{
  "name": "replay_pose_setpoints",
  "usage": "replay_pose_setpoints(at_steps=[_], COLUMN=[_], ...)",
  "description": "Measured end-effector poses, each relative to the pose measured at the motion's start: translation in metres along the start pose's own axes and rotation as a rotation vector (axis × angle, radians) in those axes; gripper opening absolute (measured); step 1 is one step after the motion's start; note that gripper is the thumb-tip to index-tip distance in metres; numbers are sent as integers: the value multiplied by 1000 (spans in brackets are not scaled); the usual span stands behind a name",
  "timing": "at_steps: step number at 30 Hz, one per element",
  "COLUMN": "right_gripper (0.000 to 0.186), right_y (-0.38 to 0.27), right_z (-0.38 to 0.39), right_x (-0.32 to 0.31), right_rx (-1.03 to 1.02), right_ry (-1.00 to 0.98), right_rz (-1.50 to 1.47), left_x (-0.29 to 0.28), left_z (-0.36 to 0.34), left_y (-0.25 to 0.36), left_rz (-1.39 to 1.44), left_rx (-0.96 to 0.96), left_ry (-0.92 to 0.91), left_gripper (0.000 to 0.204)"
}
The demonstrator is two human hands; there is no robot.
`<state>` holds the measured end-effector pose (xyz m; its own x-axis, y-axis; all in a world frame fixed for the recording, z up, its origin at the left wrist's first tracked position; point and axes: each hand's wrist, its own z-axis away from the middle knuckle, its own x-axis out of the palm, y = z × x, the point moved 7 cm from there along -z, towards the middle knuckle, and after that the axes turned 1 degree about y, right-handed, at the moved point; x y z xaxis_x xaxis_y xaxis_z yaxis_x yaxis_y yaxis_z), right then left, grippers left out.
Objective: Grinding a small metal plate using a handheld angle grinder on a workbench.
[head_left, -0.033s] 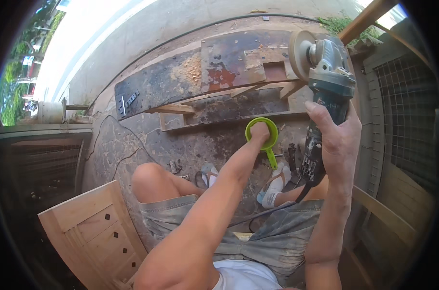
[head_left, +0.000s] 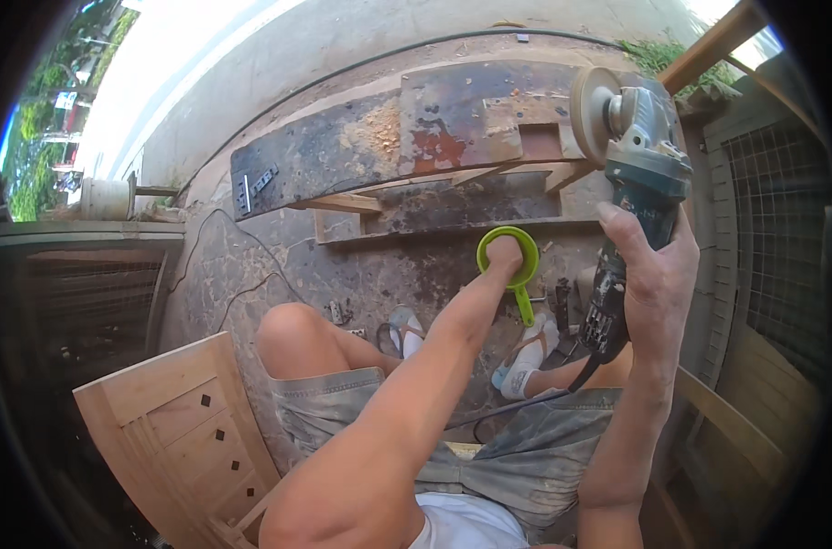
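Note:
My right hand (head_left: 656, 274) is wrapped round the body of an angle grinder (head_left: 649, 160), raised at the right. A worn, pale sanding disc (head_left: 592, 117) is on the grinder's head and faces left. Its dark cable runs down across my lap. My left hand (head_left: 505, 253) reaches down into a lime-green plastic dipper (head_left: 532, 240) with a short handle, low in front of the bench between my feet and the bench's base. The dipper's rim surrounds the hand, and the fingers are hidden inside it.
A low, stained wooden bench (head_left: 315, 151) bearing sawdust (head_left: 378, 130) and small metal pieces (head_left: 262, 180) spans the front. A carved wooden panel (head_left: 173, 403) leans at the lower left. Cables (head_left: 251, 240) trail over the floor. Wire-mesh frames (head_left: 782, 183) stand at the right.
The view has shifted slightly, so the bench, dipper and grinder appear a little farther right and lower. My left hand stays in the dipper, and my right hand keeps hold of the angle grinder.

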<state>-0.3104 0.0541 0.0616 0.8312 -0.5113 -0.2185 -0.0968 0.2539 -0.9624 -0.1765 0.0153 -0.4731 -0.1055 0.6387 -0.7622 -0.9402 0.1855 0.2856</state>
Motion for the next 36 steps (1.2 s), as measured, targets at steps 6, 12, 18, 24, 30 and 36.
replay_pose_setpoints(at_steps=[6, 12, 18, 24, 30, 36], right_gripper=[47, 48, 39, 43, 50, 61], right_y=[-6, 16, 5, -5, -32, -26], right_z=[-2, -12, -11, -1, 36, 49], right_x=[16, 9, 20, 41, 69, 91], right_rx=[7, -10, -93, -149, -276, -273], right_ry=[-17, 11, -36, -77, -162, -212], right_rz=[38, 194, 82, 84, 184, 259], left_x=[74, 2, -156, -369, -426, -439], left_z=[-37, 32, 143, 255, 285, 288], left_y=[-35, 27, 1, -63, -118, -100], left_rz=[269, 371, 683, 1434, 1686, 1575], left_rx=[-126, 1, 183, 282, 455, 416], left_ry=[-59, 44, -331, -7, 485, 698], left_gripper=[33, 26, 50, 25, 25, 27])
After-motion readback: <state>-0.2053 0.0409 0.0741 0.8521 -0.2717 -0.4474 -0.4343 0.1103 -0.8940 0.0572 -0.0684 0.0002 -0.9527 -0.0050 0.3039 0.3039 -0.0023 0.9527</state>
